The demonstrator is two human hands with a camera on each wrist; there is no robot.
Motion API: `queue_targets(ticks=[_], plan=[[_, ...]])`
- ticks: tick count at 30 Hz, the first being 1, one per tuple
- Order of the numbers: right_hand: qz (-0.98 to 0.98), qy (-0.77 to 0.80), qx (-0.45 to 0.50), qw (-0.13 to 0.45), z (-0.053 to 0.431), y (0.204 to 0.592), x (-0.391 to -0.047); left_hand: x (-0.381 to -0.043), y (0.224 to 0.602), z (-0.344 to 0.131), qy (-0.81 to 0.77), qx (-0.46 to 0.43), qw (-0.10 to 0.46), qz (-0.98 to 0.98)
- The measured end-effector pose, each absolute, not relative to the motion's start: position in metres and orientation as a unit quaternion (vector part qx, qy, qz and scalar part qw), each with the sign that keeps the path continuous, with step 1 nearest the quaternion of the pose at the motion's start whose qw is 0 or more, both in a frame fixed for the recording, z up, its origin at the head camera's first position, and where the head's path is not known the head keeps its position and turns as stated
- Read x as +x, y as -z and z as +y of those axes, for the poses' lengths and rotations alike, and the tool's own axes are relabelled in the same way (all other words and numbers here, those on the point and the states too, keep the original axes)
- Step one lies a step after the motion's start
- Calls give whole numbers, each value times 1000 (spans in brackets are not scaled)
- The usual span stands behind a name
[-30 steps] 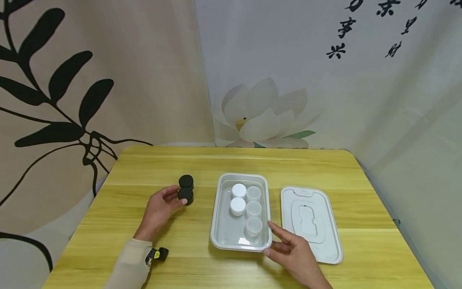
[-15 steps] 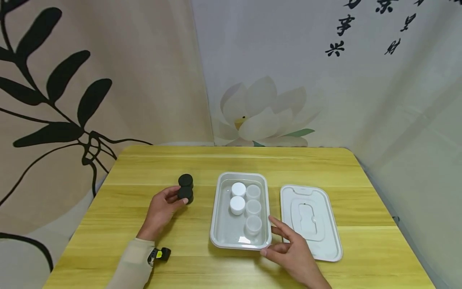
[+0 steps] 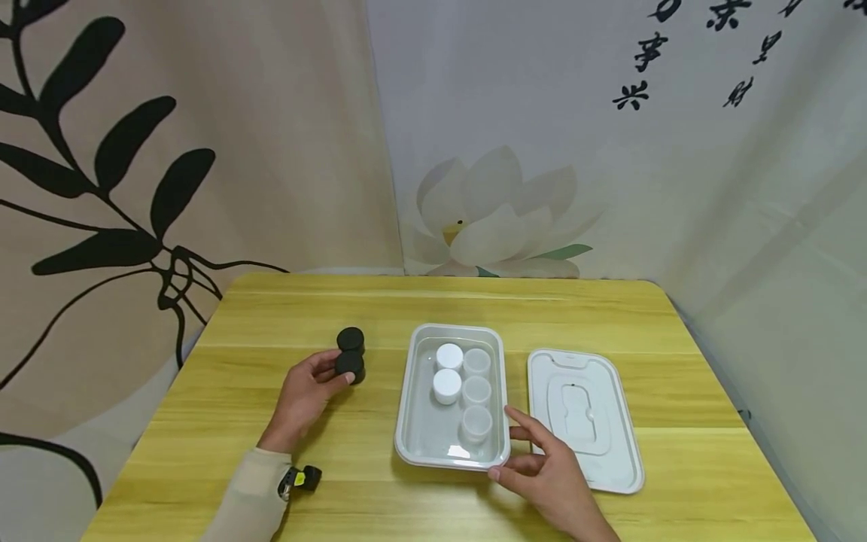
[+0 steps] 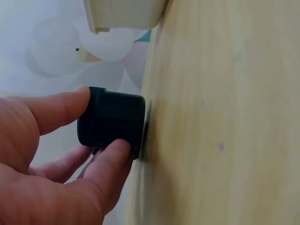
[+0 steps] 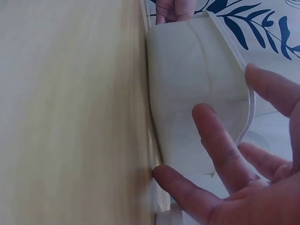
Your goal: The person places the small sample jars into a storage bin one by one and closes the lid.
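Left of the white plastic box (image 3: 420,440), two small round black lidded jars stand one behind the other. My left hand (image 3: 301,399) pinches the near black jar (image 3: 349,366), thumb in front and fingers on the left side. The far black jar (image 3: 350,339) is right behind it. In the left wrist view the gripped jar (image 4: 115,112) shows a slightly wider lid. At the box's near right corner lies my right hand (image 3: 552,474), fingers spread along the wall and rim. Inside the box are two white jars (image 3: 447,386) and three translucent ones (image 3: 476,424).
To the right of the box a white lid (image 3: 585,421) lies flat on the wooden table (image 3: 691,467), partly behind the right hand. A printed cloth (image 3: 298,150) hangs behind the table's far edge. The left wrist wears a strapped black device (image 3: 298,479).
Over the last second my right thumb and index finger have spread slightly wider along the box corner. The left hand has edged a little right around the near black jar.
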State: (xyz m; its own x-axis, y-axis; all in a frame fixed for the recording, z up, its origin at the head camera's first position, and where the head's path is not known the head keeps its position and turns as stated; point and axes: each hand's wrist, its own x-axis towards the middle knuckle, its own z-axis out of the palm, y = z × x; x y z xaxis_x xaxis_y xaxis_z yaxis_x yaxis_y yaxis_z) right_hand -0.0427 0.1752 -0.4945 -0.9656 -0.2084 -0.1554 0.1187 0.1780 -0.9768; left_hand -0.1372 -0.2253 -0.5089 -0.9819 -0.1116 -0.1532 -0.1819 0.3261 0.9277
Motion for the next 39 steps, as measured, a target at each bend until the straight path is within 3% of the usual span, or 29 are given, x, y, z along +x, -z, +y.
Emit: queue_targets(ticks=[25,39], plan=[[769,628,-32,117,177,497,-43,-120,449,-199,-543,-22,35,839],[757,641,-37,121,178,497,-43,-123,436,-150,-566,42,66,821]])
